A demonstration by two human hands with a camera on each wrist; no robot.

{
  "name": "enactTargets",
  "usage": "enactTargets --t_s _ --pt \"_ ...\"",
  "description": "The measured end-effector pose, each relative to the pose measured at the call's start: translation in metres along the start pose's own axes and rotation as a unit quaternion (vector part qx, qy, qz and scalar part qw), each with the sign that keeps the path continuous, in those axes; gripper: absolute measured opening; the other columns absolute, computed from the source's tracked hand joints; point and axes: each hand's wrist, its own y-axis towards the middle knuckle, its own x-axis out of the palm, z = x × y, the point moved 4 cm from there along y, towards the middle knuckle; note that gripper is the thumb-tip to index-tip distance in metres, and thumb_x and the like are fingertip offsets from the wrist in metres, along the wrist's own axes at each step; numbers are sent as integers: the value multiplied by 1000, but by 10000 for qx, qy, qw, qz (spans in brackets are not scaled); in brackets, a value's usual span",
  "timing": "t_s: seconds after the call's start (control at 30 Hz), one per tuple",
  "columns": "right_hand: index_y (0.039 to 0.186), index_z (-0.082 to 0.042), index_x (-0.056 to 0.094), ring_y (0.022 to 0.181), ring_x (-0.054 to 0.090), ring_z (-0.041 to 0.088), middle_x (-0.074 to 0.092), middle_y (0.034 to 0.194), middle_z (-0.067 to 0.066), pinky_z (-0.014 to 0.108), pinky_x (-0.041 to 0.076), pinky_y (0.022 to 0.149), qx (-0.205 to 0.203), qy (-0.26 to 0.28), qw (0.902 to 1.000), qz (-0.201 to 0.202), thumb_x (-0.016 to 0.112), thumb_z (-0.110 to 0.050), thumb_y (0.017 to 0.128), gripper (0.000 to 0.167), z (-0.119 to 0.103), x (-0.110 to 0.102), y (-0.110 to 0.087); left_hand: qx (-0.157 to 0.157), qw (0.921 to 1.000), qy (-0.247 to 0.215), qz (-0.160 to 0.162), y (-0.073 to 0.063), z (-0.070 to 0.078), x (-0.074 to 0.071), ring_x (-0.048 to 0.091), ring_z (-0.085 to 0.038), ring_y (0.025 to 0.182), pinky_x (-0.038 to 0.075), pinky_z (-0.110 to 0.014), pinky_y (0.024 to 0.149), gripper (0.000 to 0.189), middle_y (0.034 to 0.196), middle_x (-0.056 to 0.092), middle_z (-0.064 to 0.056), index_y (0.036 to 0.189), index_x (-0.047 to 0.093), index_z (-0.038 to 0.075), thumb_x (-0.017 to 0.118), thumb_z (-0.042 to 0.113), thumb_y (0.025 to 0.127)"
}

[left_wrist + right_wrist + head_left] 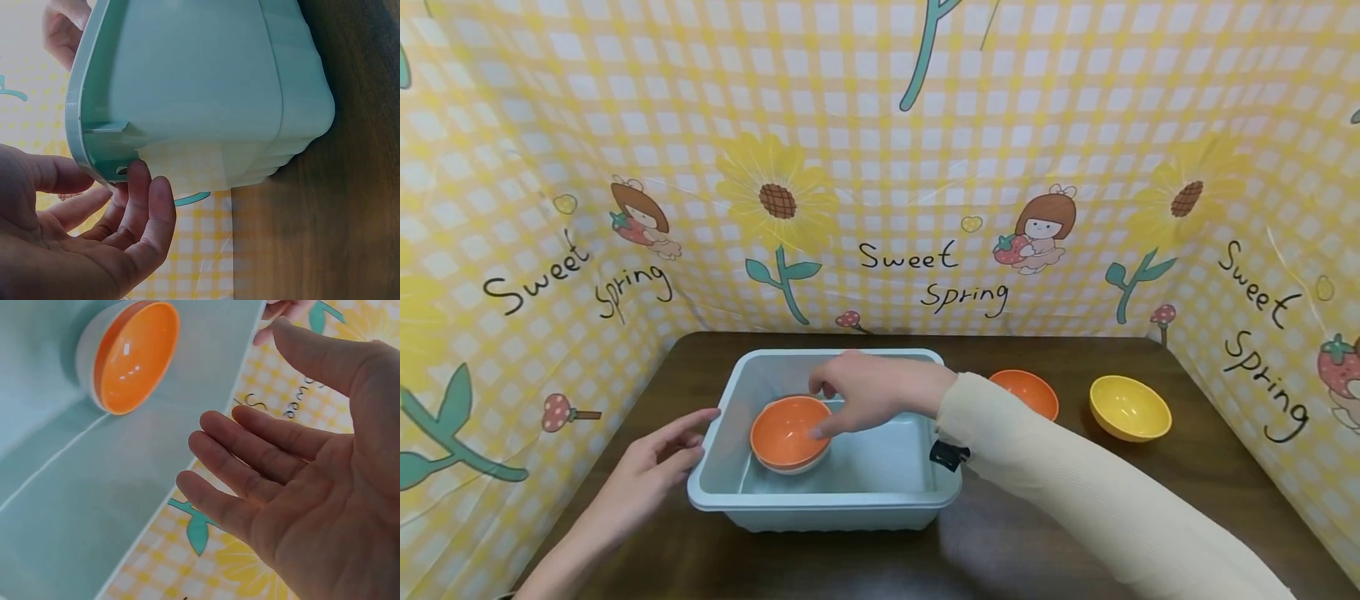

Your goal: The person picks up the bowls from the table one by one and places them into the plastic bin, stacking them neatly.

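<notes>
A light blue plastic basin [880, 500] stands on the table, and my left hand [658, 462] holds its left rim. In the left wrist view the thumb and curled fingers of the left hand [119, 225] meet around the basin's rim [74, 106]. Inside the basin, at its left end, an orange bowl [790, 429] sits nested in a white bowl [801, 468]. Above the basin, beside the nested bowls, hovers my right hand [872, 392]. The right wrist view shows the right hand [294, 481] with extended fingers and nothing in it, apart from the orange bowl [140, 359].
Right of the basin, another orange bowl [1026, 392] stands partly behind the right sleeve [1045, 467]. Farther right is a yellow bowl [1130, 408]. A patterned yellow check cloth [910, 175] hangs along the back and sides of the dark wooden table [1037, 542].
</notes>
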Motion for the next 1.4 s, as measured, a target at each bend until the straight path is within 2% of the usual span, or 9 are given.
enactTargets --t_s 0.23,0.5,0.73,0.93,1.17,1.4 --pt "135 -10 66 117 58 16 64 130 3 32 49 99 -194 -195 9986 447 76 -36 98 47 -11 -12 -21 8 10000 20 54 -1 -2 0 60 -11 86 55 -28 68 44 104 63 -12 149 54 -4 57 0 105" --pt "133 -12 66 110 56 16 62 120 0 34 48 95 -144 -223 9953 935 76 -34 99 42 -16 -23 -49 47 10000 12 54 -2 -1 0 59 -11 84 54 -28 66 42 103 62 -12 147 55 -4 57 0 105" --pt "130 -13 68 113 56 15 62 123 -1 35 49 97 -177 -207 9913 1292 76 -32 99 37 -13 -22 -65 19 10000 -9 42 -2 -2 0 58 -11 85 54 -28 66 43 104 61 -11 148 55 -3 57 1 106" --pt "122 -12 71 108 57 14 62 116 -2 33 51 93 -300 -179 9840 1746 78 -29 97 31 -5 -19 -76 -5 10000 -62 41 0 0 0 59 -11 85 55 -28 67 43 103 62 -11 149 55 -2 57 1 106" --pt "125 -8 68 102 57 18 62 108 -1 33 51 88 -437 -9 9711 2347 81 -24 95 36 6 -18 -92 -27 10000 -27 24 -1 -1 0 60 -10 88 56 -29 68 43 104 62 -13 149 55 -3 57 1 106" --pt "124 -11 67 98 55 12 61 107 -5 33 52 83 -372 223 9573 2857 82 -23 95 34 17 -13 -117 -42 9999 -108 14 -1 -1 0 62 -10 89 57 -29 70 43 104 63 -14 149 54 -3 57 1 106"
